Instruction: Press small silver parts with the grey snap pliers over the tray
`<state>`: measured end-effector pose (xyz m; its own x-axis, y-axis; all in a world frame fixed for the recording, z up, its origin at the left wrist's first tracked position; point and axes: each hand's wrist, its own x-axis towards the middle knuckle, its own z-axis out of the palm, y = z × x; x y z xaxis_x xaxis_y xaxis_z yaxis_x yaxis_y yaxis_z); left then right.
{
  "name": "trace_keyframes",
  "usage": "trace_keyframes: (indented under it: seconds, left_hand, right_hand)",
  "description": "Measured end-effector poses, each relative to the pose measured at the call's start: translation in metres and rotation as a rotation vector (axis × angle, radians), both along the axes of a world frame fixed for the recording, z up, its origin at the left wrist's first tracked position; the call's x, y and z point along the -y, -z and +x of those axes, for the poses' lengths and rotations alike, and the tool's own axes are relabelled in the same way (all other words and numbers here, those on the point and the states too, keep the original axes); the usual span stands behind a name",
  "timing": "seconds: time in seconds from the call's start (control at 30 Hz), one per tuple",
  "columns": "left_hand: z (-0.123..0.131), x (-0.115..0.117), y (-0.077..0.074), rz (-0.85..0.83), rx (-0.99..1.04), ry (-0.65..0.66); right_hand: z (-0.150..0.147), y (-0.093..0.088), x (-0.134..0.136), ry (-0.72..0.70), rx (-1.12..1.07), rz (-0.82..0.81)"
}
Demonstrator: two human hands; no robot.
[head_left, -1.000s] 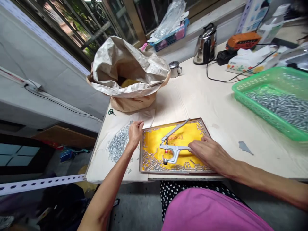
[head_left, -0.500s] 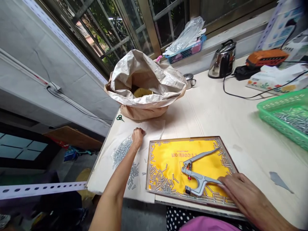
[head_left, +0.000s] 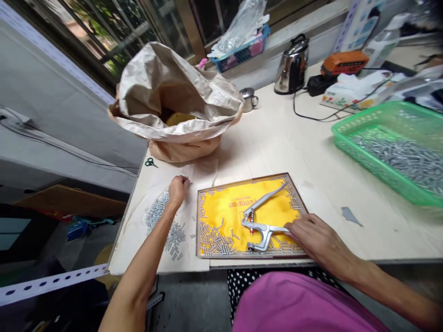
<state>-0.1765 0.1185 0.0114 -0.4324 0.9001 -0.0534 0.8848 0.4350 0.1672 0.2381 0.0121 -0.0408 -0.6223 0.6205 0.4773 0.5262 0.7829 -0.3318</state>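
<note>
On the pale counter [head_left: 277, 138], as the head view showed it, a shallow framed tray [head_left: 199, 221] with a yellow lining [head_left: 224, 207] lay at the near edge, just in front of the person. Silver hand pliers [head_left: 265, 221] rested on the lining with their handles spread, and small metal pins [head_left: 214, 237] lay scattered along the tray's near side and its rim. The right hand [head_left: 316, 237] lay low and flat at the tray's right corner, its fingers [head_left: 294, 229] loosely apart and touching the end of the lower handle without closing round it. The left hand [head_left: 178, 189] sat left of the tray on a white sheet [head_left: 155, 184], its fingers curled together into a loose fist; whether it held any pins could not be told. A heap of loose pins [head_left: 154, 214] lay just beside that hand, nearer the counter's left edge.

Behind the sheet stood a crumpled paper sack [head_left: 173, 101], open at the top, with small green scissors [head_left: 150, 162] at its left foot. A metal cup [head_left: 248, 99] and a steel kettle [head_left: 292, 67] stood farther back. A green basket [head_left: 346, 147] filled with more pins sat well apart at the right
</note>
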Motion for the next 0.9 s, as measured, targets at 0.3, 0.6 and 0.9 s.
trace_keyframes:
  seconds: [0.3,0.6,0.9]
  left_hand:
    - [0.141,0.123,0.012,0.170,0.638,0.239]
    - [0.139,0.141,0.040,0.099,0.140,0.574]
    - [0.156,0.132,0.021,-0.085,0.877,0.006]
  right_hand:
    - [-0.008,-0.005,-0.023,-0.008,0.088,0.159]
    - [-0.008,0.006,-0.027,0.001,0.131,0.131]
    - [-0.009,-0.002,-0.025,0.007,0.156,0.230]
